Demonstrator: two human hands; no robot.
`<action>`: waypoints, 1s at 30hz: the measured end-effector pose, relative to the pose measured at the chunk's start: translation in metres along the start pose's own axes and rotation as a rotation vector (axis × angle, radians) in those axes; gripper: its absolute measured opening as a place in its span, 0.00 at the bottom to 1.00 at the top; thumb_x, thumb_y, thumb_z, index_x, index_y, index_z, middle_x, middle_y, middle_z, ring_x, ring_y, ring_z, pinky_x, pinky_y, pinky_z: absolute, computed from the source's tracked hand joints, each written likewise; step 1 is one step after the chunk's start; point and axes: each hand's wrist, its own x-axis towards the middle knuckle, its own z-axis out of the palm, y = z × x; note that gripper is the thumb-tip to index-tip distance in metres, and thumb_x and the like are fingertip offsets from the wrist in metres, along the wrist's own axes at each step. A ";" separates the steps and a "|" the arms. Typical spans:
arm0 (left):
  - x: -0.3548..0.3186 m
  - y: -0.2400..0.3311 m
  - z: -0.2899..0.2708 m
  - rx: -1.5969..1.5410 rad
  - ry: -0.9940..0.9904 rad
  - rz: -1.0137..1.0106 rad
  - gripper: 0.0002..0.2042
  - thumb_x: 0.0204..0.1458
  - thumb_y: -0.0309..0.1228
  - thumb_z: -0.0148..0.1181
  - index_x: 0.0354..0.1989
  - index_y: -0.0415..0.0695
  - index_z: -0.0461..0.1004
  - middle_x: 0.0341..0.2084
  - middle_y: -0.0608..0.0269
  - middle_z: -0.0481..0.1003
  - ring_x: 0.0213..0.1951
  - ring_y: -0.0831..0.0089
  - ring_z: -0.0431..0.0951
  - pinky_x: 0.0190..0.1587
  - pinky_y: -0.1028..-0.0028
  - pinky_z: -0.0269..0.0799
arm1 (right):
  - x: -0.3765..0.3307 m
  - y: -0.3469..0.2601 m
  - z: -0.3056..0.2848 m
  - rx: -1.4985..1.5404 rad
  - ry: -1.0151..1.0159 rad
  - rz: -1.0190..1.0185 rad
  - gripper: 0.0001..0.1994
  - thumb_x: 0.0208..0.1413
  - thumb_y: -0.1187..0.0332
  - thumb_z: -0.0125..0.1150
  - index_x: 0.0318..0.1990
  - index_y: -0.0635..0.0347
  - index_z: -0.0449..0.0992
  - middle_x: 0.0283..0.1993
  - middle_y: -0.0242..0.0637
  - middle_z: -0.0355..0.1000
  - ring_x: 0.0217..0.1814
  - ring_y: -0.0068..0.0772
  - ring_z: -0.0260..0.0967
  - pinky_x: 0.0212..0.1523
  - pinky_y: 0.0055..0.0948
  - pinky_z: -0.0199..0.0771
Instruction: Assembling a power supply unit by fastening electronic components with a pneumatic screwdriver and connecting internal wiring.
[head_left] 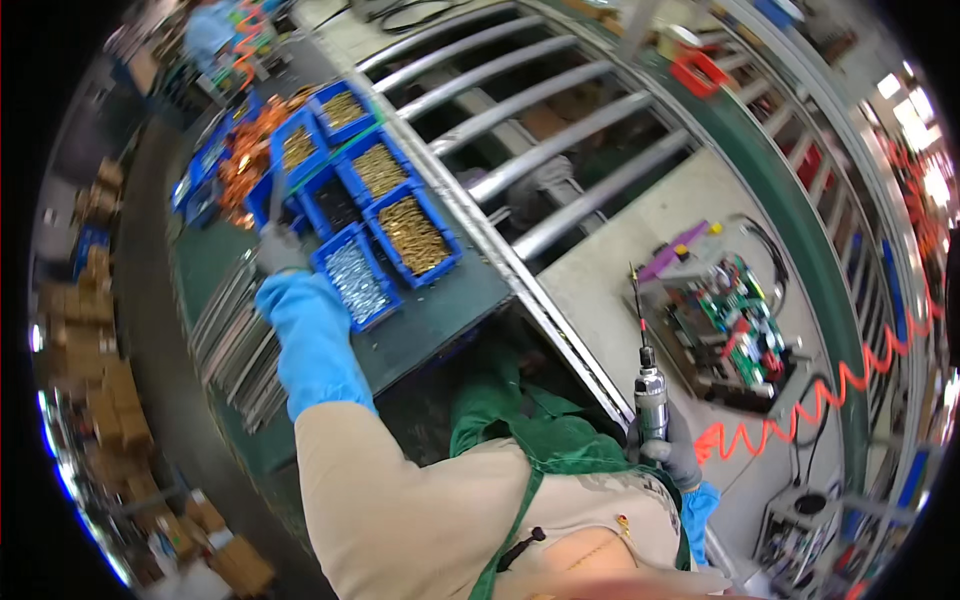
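Observation:
My right hand [677,452], in a grey glove, is closed around a silver air screwdriver [652,400]. The tool stands upright with its long bit pointing away from me, beside an open metal unit [690,370] with green circuit boards. My left hand [281,250], gloved in grey below a blue sleeve cover, reaches over the left bench by the blue parts bins. From its fingers a thin grey strip [278,198] seems to stick up; blur hides the exact grip. Closest to it are a bin of silver screws [355,278] and a stack of flat metal plates [240,335].
Several blue bins hold brass-coloured parts [410,235]; orange-copper pieces [250,160] lie behind. A roller conveyor [560,215] runs between the bench and the pale worktop [600,290]. A red coiled hose [800,415] crosses the right side. Cardboard boxes [90,320] line the far left.

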 end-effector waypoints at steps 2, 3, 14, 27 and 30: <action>-0.027 0.065 -0.052 0.040 0.026 0.341 0.10 0.54 0.35 0.56 0.37 0.40 0.73 0.26 0.58 0.73 0.28 0.70 0.73 0.31 0.71 0.71 | -0.034 0.002 -0.011 0.119 0.019 -0.073 0.42 0.26 0.62 0.73 0.56 0.61 0.61 0.29 0.42 0.71 0.26 0.35 0.73 0.28 0.30 0.76; 0.047 0.060 -0.082 -0.431 0.063 0.311 0.08 0.55 0.32 0.55 0.34 0.38 0.73 0.27 0.58 0.73 0.29 0.72 0.73 0.30 0.75 0.70 | 0.001 0.029 0.017 0.219 -0.044 -0.094 0.42 0.26 0.62 0.73 0.54 0.62 0.61 0.30 0.41 0.71 0.25 0.35 0.73 0.28 0.30 0.76; -0.276 0.354 -0.057 -0.784 -0.977 0.417 0.24 0.54 0.23 0.55 0.60 0.36 0.58 0.40 0.51 0.71 0.43 0.64 0.77 0.46 0.70 0.75 | -0.140 0.090 -0.039 0.639 0.277 -0.628 0.46 0.36 0.56 0.78 0.61 0.67 0.57 0.29 0.40 0.69 0.19 0.33 0.71 0.27 0.36 0.81; -0.531 0.411 -0.029 -0.070 -1.103 1.802 0.19 0.53 0.23 0.53 0.51 0.59 0.75 0.32 0.59 0.73 0.34 0.58 0.75 0.36 0.64 0.70 | -0.191 0.142 -0.043 0.763 0.295 -0.820 0.49 0.36 0.55 0.77 0.62 0.72 0.55 0.23 0.39 0.66 0.17 0.36 0.70 0.26 0.40 0.80; -0.539 0.414 -0.019 -0.032 -1.092 1.920 0.20 0.51 0.24 0.55 0.52 0.61 0.74 0.35 0.59 0.73 0.35 0.59 0.76 0.40 0.65 0.72 | -0.187 0.144 -0.032 0.767 0.370 -0.825 0.49 0.35 0.52 0.78 0.61 0.72 0.57 0.25 0.40 0.67 0.18 0.34 0.70 0.25 0.38 0.79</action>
